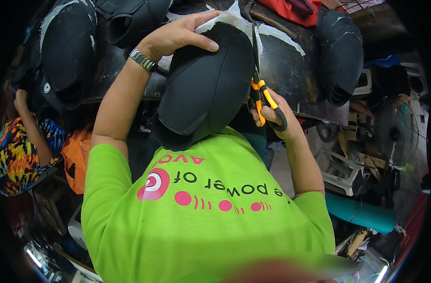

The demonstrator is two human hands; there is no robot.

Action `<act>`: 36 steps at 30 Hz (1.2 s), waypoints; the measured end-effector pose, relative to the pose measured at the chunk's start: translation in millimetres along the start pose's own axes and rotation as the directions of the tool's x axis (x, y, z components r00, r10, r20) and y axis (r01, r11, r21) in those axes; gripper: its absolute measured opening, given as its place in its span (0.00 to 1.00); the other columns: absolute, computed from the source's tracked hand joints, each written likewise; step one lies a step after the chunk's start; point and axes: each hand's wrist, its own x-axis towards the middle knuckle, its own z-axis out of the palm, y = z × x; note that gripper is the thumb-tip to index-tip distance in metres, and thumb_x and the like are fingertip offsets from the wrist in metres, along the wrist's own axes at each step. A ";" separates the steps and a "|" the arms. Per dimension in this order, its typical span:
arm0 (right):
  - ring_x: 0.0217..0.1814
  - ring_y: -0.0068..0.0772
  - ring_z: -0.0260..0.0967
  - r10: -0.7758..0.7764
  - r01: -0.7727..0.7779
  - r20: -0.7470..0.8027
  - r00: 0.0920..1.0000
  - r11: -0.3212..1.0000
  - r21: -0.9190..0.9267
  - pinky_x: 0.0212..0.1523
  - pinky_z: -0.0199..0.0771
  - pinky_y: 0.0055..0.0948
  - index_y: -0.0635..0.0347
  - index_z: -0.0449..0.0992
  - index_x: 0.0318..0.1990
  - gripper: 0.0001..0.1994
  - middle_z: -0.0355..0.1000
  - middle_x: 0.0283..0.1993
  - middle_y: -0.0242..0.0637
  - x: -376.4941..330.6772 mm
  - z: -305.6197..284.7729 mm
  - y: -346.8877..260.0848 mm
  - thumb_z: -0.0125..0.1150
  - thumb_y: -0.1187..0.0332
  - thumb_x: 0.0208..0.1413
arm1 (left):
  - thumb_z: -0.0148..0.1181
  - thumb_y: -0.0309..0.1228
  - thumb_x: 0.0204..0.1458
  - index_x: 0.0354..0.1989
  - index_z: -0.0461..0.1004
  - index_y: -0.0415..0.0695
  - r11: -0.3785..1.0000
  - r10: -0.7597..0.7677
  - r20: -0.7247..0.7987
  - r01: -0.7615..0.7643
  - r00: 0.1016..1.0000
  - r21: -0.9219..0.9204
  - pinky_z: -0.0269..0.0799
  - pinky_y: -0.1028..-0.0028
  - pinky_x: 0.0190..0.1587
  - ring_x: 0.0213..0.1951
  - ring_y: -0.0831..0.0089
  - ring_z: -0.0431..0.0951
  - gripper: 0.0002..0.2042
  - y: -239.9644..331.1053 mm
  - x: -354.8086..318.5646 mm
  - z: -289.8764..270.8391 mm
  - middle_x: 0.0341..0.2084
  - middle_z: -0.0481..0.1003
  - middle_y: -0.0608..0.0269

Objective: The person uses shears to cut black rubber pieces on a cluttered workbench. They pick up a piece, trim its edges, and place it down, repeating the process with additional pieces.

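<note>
My left hand [175,37] grips the far left edge of a black padded, stitched shell-shaped piece [208,80], thumb on top and fingers at the rim. White lining fabric [232,19] sticks out along that far edge. The piece's near end, with a dark opening, rests against my green shirt. In my right hand [281,111] is a pair of scissors [262,96] with orange-yellow and black handles. Their blades point away from me along the right side of the piece, beside the white fabric. How far the blades are parted is hard to see.
Similar black pieces lie on the dark worktable [291,75]: one at left [69,52], one at far left of centre [130,21], one at right [338,54]. A white fabric scrap [281,37] lies ahead. Another person's arm [33,132] shows at left; a fan [394,134] stands right.
</note>
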 end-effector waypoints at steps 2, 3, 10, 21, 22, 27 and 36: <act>0.24 0.16 0.63 0.004 -0.003 -0.026 1.000 0.999 0.036 0.25 0.66 0.16 0.63 0.70 0.54 0.28 0.66 0.27 0.27 -1.8 -2.1 -1.7 0.71 0.57 0.50 | 0.68 0.27 0.48 0.68 0.63 0.43 1.000 -0.001 0.020 0.000 1.000 0.018 0.63 0.78 0.61 0.55 0.77 0.71 0.35 1.9 2.7 -0.7 0.54 0.74 0.65; 0.23 0.15 0.62 0.002 0.000 -0.035 0.999 0.999 0.054 0.24 0.65 0.16 0.63 0.71 0.53 0.27 0.66 0.27 0.26 -3.3 -3.2 -2.0 0.71 0.57 0.49 | 0.68 0.27 0.48 0.68 0.62 0.43 0.999 -0.006 0.029 0.005 1.000 0.040 0.63 0.77 0.61 0.55 0.77 0.71 0.35 2.5 3.3 -1.4 0.54 0.74 0.65; 0.17 0.15 0.62 0.138 -0.155 -0.123 0.983 0.979 -0.135 0.19 0.61 0.13 0.68 0.72 0.54 0.39 0.68 0.23 0.30 -20.5 -19.1 -10.3 0.72 0.46 0.38 | 0.67 0.32 0.49 0.69 0.61 0.44 0.943 0.065 0.089 -0.090 0.994 0.319 0.66 0.73 0.62 0.60 0.68 0.72 0.36 0.8 6.5 0.9 0.61 0.69 0.51; 0.18 0.17 0.63 0.160 -0.164 -0.037 0.986 0.974 -0.157 0.21 0.63 0.14 0.67 0.70 0.59 0.47 0.68 0.23 0.30 -21.5 -34.4 -17.1 0.71 0.40 0.33 | 0.68 0.29 0.44 0.71 0.60 0.52 0.898 0.214 0.267 -0.297 0.940 0.325 0.41 0.65 0.74 0.73 0.59 0.52 0.41 -1.8 21.5 21.2 0.69 0.61 0.55; 0.17 0.17 0.62 0.172 -0.175 -0.030 0.985 0.970 -0.169 0.20 0.62 0.14 0.67 0.71 0.58 0.46 0.67 0.23 0.30 -23.3 -37.4 -17.2 0.72 0.41 0.34 | 0.68 0.28 0.43 0.71 0.60 0.52 0.895 0.199 0.266 -0.286 0.943 0.343 0.41 0.65 0.75 0.73 0.59 0.52 0.41 -1.1 20.2 21.7 0.69 0.61 0.55; 0.15 0.15 0.60 0.201 -0.199 -0.007 0.980 0.962 -0.186 0.17 0.58 0.13 0.69 0.72 0.56 0.44 0.65 0.20 0.26 -32.6 -51.1 -19.3 0.76 0.45 0.35 | 0.67 0.26 0.43 0.71 0.58 0.51 0.918 0.171 0.326 -0.271 0.930 0.290 0.42 0.65 0.74 0.73 0.63 0.51 0.42 2.3 18.1 28.5 0.70 0.59 0.56; 0.17 0.16 0.63 0.213 -0.183 0.104 0.972 0.953 -0.240 0.19 0.64 0.15 0.56 0.72 0.34 0.25 0.68 0.22 0.26 -27.8 -68.0 -25.2 0.76 0.48 0.39 | 0.66 0.25 0.43 0.72 0.56 0.50 0.915 0.158 0.385 -0.282 0.909 0.290 0.43 0.66 0.74 0.73 0.65 0.51 0.43 2.8 23.9 39.5 0.71 0.57 0.57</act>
